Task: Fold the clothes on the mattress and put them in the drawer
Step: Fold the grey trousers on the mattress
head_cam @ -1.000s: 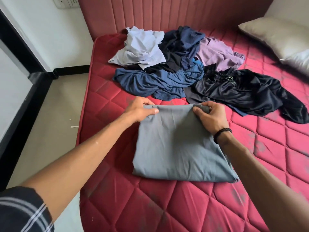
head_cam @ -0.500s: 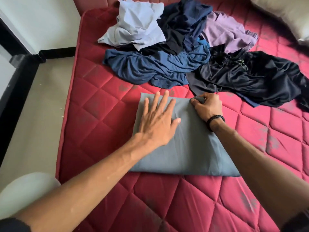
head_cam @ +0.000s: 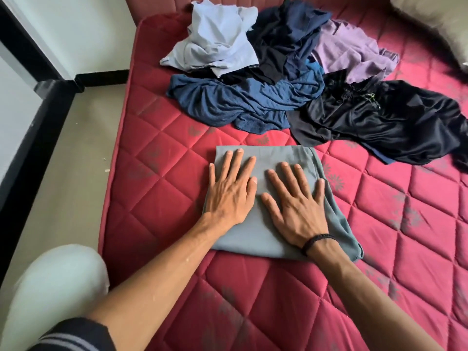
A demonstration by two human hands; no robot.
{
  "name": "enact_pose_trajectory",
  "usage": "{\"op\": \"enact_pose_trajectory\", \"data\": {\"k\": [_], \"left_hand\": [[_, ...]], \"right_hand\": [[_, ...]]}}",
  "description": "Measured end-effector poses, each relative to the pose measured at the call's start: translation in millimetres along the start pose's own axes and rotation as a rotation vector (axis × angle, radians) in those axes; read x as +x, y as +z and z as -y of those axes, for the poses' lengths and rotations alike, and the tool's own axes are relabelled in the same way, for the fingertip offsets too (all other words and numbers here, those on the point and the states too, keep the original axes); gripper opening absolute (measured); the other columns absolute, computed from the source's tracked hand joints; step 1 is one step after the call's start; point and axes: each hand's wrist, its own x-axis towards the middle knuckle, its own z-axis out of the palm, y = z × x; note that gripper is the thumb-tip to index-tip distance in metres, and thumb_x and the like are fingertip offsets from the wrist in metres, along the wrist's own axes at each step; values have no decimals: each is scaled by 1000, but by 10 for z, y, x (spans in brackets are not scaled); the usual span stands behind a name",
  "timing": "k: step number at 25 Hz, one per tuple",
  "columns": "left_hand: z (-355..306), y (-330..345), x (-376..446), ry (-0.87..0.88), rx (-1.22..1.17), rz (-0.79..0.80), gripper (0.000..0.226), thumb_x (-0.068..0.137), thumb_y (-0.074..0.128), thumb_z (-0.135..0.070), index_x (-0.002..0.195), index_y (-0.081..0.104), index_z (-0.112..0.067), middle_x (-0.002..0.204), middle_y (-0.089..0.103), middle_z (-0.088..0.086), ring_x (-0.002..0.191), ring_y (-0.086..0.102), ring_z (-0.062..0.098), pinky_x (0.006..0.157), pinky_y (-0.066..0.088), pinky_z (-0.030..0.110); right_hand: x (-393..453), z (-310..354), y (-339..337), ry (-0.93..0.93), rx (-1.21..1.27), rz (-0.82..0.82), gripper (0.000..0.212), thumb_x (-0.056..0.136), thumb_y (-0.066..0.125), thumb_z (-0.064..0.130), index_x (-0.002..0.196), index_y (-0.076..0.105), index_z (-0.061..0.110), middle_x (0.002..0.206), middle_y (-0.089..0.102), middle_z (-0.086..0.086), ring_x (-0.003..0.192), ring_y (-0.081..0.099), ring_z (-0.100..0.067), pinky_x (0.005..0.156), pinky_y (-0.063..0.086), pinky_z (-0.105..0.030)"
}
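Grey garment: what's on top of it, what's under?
Both hands, left and right, lie flat on the folded grey garment. Under it only the red mattress shows; anything beneath the fabric is hidden.

Folded garment [head_cam: 276,160] near front of mattress [head_cam: 157,198]; left hand [head_cam: 229,191] and right hand [head_cam: 296,209] flat on it, side by side. Behind, apart from it, heap of clothes [head_cam: 278,79]. Far right, probably a pillow [head_cam: 435,19]. Floor [head_cam: 76,148] left of mattress.
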Motion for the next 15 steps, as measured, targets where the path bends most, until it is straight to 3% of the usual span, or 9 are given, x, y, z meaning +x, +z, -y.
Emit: {"op": "enact_pose_trajectory", "data": {"k": [3, 6, 10, 13, 15], "left_hand": [[37, 5, -34, -63, -44, 0, 64, 102, 28, -55, 160, 32, -28, 171, 17, 5, 159, 13, 27, 123, 21, 61], [92, 2, -217, -175, -57, -30, 71, 103, 27, -58, 161, 30, -19, 169, 23, 11, 152, 31, 32, 121, 29, 54], [-4, -279, -631, -326, 40, -58, 79, 102, 35, -59, 156, 35, -3, 141, 52, 19, 117, 54, 36, 97, 45, 48], [-83, -572, -775, -564, -100, 140, 84, 94, 51, -67, 151, 38, -6, 138, 49, 17, 116, 58, 42, 95, 47, 46], [-12, -663, -706, -733, -333, 270, 84, 84, 68, -66, 142, 47, -9, 138, 56, 16, 123, 59, 41, 99, 48, 44]], "right_hand": [[-67, -249, -17, 102, 65, 41, 70, 96, 18, 76, 160, 7, 50, 173, 5, 8, 159, 6, -25, 121, 11, -63], [-163, -476, -14, 252, 162, 37, 78, 94, 17, 79, 162, 9, 42, 172, 14, 5, 158, 9, -24, 124, 10, -58], [-133, -458, -73, 317, 102, 104, 79, 95, 11, 76, 161, 21, 35, 171, 15, 7, 158, 8, -24, 122, 9, -64], [-62, -215, -300, 455, -83, 135, 60, 102, 37, 59, 152, 34, 27, 166, 22, -10, 152, 18, -41, 113, 10, -76], [-9, 84, -507, 323, -209, 58, 47, 97, 57, 37, 139, 48, 17, 148, 42, -23, 134, 40, -47, 106, 34, -63]]}}
